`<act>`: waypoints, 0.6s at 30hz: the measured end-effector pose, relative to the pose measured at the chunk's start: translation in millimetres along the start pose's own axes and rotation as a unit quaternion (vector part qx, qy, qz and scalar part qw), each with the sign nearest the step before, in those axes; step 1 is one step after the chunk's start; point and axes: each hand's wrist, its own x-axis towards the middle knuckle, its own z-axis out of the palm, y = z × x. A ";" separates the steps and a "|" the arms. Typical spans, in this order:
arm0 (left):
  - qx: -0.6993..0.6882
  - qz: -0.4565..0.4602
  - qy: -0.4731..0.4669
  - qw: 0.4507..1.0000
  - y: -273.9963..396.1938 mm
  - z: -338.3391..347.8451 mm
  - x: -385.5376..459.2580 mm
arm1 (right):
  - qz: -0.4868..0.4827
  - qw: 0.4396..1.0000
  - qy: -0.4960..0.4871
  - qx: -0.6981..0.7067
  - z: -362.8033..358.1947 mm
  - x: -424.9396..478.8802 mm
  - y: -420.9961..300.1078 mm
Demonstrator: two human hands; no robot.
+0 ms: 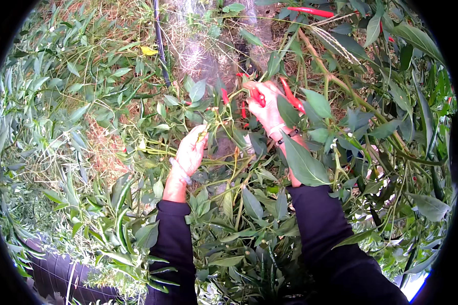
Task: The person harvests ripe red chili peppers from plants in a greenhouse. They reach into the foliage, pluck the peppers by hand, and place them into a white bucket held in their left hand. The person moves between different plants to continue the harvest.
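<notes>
My right hand (265, 105) is curled around red chili peppers (258, 97) among the branches of a chili plant; how many it holds is hidden by the fingers. Beside that wrist hangs another long red chili pepper (292, 95). Lower and to the left, my left hand (191, 150) pinches a yellow-green piece of the plant (202, 135), perhaps a leaf, between thumb and fingers. Between the two hands, a red chili pepper (224, 96) shows near a forked green stem (229, 114). Large leaves partly cover my right wrist and forearm.
A thick brown branch (351, 91) slants across the right side. A red chili pepper (311, 12) lies near the top. A dark hose or pole (160, 42) runs down beside plastic sheeting (198, 45). Black ridged material (61, 272) is at lower left. Green chili peppers (121, 228) hang nearby.
</notes>
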 end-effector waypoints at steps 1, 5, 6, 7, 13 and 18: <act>0.011 0.010 -0.004 1.000 -3.3 -3.3 -4.1 | -0.057 0.997 -0.020 -0.049 -3.3 -0.5 -12.7; 0.025 0.070 -0.018 0.997 -25.7 -12.0 -12.9 | -0.101 0.949 -0.288 -0.077 -5.6 -4.8 -48.3; 0.033 0.085 -0.005 0.996 -30.1 -13.3 -14.9 | -0.080 0.946 -0.296 -0.107 -5.8 -7.3 -51.4; 0.045 0.096 0.011 0.994 -33.4 -14.3 -17.3 | -0.053 0.949 -0.283 -0.126 -7.3 -9.1 -51.3; 0.011 -0.033 0.055 0.998 -33.7 -11.8 -18.2 | -0.008 0.951 -0.298 -0.078 -10.0 -22.3 -45.5; -0.097 -0.003 0.061 0.993 -37.6 -14.9 -9.1 | 0.222 0.911 -0.174 0.300 -26.2 -7.6 -58.3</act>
